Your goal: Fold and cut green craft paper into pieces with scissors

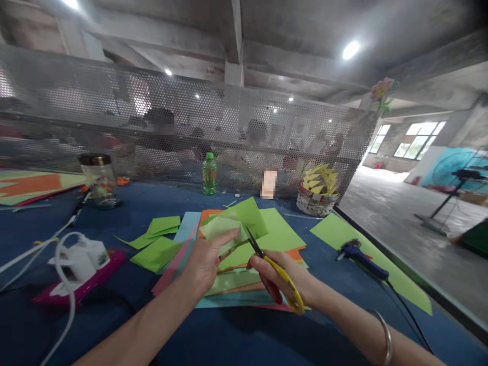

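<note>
My left hand (pixel 208 256) grips a folded piece of green paper (pixel 247 216), thumb on top of a paler piece. In my right hand (pixel 280 274) is a pair of scissors with yellow handles (pixel 285 282); the dark blades point up and left at the held paper, slightly apart. Beneath both hands lies a stack of coloured sheets (pixel 280 229) in green, orange, blue and pink. Several cut green pieces (pixel 158 252) rest to the left of the stack.
A pink and white power strip (pixel 84 284) with cords is at left, near a glass jar (pixel 101 183). Behind stand a green bottle (pixel 209 175) and a basket (pixel 316 201). A blue glue gun (pixel 364 259) lies on green paper at right.
</note>
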Motion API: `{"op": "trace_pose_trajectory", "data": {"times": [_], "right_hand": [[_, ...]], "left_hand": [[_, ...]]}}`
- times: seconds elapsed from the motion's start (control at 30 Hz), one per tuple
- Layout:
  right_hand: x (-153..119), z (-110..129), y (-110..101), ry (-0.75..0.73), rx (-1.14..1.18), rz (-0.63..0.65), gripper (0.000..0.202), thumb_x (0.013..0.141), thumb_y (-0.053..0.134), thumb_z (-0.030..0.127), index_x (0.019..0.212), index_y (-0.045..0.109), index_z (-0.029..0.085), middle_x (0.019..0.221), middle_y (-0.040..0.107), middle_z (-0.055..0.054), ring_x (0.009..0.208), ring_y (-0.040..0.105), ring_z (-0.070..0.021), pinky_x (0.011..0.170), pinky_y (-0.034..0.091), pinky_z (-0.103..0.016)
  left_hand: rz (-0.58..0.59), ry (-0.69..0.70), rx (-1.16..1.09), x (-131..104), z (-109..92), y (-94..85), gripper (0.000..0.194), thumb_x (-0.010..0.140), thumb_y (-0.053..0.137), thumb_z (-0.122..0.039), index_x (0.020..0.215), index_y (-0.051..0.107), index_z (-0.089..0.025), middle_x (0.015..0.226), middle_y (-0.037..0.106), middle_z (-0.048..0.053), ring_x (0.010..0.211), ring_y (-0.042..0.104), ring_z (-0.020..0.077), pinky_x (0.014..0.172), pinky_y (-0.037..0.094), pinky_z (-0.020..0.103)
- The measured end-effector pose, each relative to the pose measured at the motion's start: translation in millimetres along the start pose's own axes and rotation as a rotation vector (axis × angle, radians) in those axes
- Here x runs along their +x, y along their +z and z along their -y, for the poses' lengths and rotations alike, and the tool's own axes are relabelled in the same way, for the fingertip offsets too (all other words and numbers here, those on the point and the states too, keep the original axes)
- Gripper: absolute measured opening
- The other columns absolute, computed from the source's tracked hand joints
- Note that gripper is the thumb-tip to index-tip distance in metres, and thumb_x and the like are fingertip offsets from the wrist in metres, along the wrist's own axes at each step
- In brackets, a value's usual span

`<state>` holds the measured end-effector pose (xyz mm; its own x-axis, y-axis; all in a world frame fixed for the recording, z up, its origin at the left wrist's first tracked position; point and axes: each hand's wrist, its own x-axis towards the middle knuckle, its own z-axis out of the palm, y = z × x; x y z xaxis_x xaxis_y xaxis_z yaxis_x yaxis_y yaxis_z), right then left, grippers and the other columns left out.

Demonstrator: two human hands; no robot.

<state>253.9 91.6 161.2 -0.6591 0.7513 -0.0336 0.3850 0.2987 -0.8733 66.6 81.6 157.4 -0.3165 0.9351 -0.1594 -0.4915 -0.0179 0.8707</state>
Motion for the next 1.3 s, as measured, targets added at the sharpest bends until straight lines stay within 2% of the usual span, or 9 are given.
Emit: {"op": "trace_pose_trajectory", "data": {"times": [0.17,0.33,0.5,0.7,1.1,1.3], "right_hand": [[0,3,0,-0.017,-0.099,-0.033,0.049,0.092,0.042,0.065,0.073,0.047,0.021,0.052,0.052,0.004,0.044,0.049,-0.0106,0.044,0.031,-0.021],[2,1,4,-0.061,-0.122,-0.064,0.045,0.094,0.043,0.061,0.075,0.049,0.021,0.051,0.05,0.005,0.045,0.046,-0.0101,0.045,0.029,-0.022],[4,1,8,-0.101,-0.152,-0.107,0.043,0.095,0.044,0.059,0.076,0.049,0.021,0.055,0.051,0.005,0.049,0.046,-0.0103,0.048,0.029,-0.022],[4,1,11,-0.07,-0.162,-0.125,0.044,0.095,0.041,0.06,0.076,0.047,0.021,0.052,0.051,0.006,0.048,0.046,-0.0103,0.049,0.029,-0.023],[4,4,15,-0.032,-0.145,-0.174,0.047,0.095,0.042,0.061,0.069,0.046,0.022,0.045,0.046,0.007,0.044,0.044,-0.0105,0.048,0.028,-0.024],[2,4,16,-0.006,-0.136,-0.184,0.045,0.095,0.044,0.059,0.069,0.046,0.022,0.042,0.047,0.007,0.04,0.044,-0.0101,0.048,0.03,-0.023]], "left_hand": [[0.004,-0.056,-0.006,-2,2,2.8,0.045,0.055,0.088,-0.021,0.097,0.072,-0.017,0.106,0.075,0.01,0.102,0.069,0.031,0.07,0.059,0.032],[0.001,-0.074,-0.045,-2,4,2.5,0.034,0.056,0.086,-0.022,0.088,0.073,-0.02,0.1,0.076,0.008,0.102,0.069,0.0329,0.074,0.059,0.036],[0.042,-0.076,-0.045,-4,3,2.5,0.038,0.058,0.086,-0.023,0.093,0.072,-0.019,0.11,0.074,0.009,0.108,0.067,0.0318,0.079,0.059,0.036],[0.022,-0.071,-0.04,-6,2,3.6,0.038,0.058,0.086,-0.02,0.094,0.073,-0.018,0.11,0.074,0.009,0.104,0.068,0.0305,0.073,0.06,0.032],[0.061,-0.097,-0.067,-4,2,-0.5,0.038,0.058,0.086,-0.021,0.093,0.073,-0.018,0.105,0.075,0.01,0.096,0.071,0.0314,0.074,0.06,0.036],[0.051,-0.103,-0.055,-5,-1,0.9,0.037,0.056,0.086,-0.021,0.091,0.073,-0.018,0.108,0.074,0.01,0.102,0.069,0.0319,0.075,0.058,0.034]]}}
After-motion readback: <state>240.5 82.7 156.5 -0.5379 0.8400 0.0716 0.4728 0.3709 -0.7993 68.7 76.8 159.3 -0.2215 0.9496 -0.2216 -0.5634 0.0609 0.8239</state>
